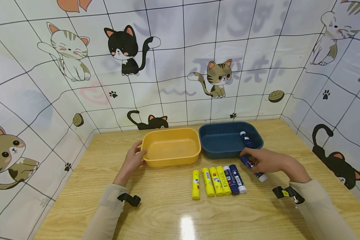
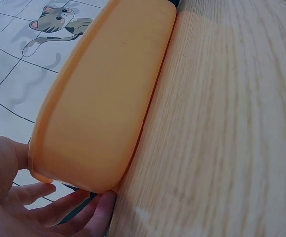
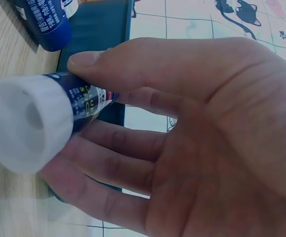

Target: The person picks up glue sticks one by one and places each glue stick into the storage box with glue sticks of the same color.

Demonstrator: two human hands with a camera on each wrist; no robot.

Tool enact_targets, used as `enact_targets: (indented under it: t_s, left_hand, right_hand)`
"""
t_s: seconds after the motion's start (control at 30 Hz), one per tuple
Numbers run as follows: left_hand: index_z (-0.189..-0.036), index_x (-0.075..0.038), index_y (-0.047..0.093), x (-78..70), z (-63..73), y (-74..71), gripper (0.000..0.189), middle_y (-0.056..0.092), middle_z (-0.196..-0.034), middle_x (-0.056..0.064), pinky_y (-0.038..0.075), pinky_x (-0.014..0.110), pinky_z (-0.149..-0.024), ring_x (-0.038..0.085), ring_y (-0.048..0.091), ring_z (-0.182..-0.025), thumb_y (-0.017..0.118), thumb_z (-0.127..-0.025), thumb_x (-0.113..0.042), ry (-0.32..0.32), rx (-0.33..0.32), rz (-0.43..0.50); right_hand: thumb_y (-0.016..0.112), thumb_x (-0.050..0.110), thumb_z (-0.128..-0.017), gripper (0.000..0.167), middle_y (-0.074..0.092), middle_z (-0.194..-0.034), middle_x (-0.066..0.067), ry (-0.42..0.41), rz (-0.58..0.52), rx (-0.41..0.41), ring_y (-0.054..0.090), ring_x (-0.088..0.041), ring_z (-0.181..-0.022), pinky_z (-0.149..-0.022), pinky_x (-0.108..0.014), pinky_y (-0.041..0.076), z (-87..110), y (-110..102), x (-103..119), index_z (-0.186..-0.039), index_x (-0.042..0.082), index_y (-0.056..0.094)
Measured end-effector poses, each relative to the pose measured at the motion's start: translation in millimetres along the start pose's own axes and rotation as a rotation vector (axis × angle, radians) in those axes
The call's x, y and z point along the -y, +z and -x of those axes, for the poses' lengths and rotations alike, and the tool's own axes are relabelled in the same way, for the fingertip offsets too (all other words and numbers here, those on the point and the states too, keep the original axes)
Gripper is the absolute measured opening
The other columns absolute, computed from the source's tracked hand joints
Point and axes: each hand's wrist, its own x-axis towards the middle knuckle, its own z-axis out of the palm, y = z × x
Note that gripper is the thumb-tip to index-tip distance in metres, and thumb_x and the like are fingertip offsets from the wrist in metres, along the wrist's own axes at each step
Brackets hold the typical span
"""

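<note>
My right hand [image 1: 265, 160] grips a dark blue glue stick [image 1: 246, 162] between thumb and fingers, just in front of the blue bin [image 1: 222, 154]. In the right wrist view the white cap [image 3: 27, 123] of this glue stick points toward the camera. Inside the blue bin, at its right side, lies another blue glue stick [image 1: 246, 140]. My left hand [image 1: 133, 158] holds the left end of the yellow bin [image 1: 171, 162], thumb over the rim and fingers along the outer wall. No objects show inside the yellow bin.
On the wooden table [image 1: 162, 206], in front of the bins, several yellow glue sticks [image 1: 216, 181] and two blue glue sticks [image 1: 231, 180] lie roughly side by side. One yellow glue stick [image 1: 196, 185] sits slightly apart at the left. A cat-patterned cloth wall [image 1: 174, 73] closes off the back and sides.
</note>
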Motion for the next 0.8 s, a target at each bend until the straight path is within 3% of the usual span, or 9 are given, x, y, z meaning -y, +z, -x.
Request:
enact_targets:
  t_s: [0.3,0.53,0.8]
  left_hand:
    - [-0.164,-0.015,0.027,1.3,-2.7,0.3,0.063,0.047,-0.145,0.029,0.064,0.03,-0.08,0.038,0.064,-0.115,0.051,-0.106,-0.014,-0.003,-0.009,-0.003]
    - [-0.166,-0.02,0.023,0.4,-3.5,-1.2,0.067,0.045,-0.148,0.03,0.064,0.037,-0.085,0.041,0.062,-0.118,0.049,-0.105,-0.011,0.018,0.008,-0.01]
    - [-0.161,-0.018,0.036,1.1,-3.6,-1.8,0.058,0.042,-0.149,0.03,0.063,0.033,-0.082,0.039,0.061,-0.119,0.048,-0.105,-0.01,0.048,0.034,-0.035]
  right_hand:
    - [0.074,0.012,-0.092,0.059,0.061,-0.093,-0.002,0.003,0.012,-0.013,0.057,-0.015,-0.079,-0.064,-0.027,0.049,0.3,-1.9,4.9,-0.144,0.004,0.047]
    - [0.073,0.011,-0.092,0.059,0.062,-0.094,-0.002,0.0,0.017,-0.022,0.06,-0.015,-0.081,-0.066,-0.028,0.051,0.0,-4.8,5.6,-0.145,0.004,0.047]
    - [0.072,0.012,-0.094,0.059,0.062,-0.096,-0.002,-0.009,-0.001,-0.028,0.058,-0.014,-0.079,-0.065,-0.028,0.05,2.3,-8.1,5.2,-0.146,0.006,0.046]
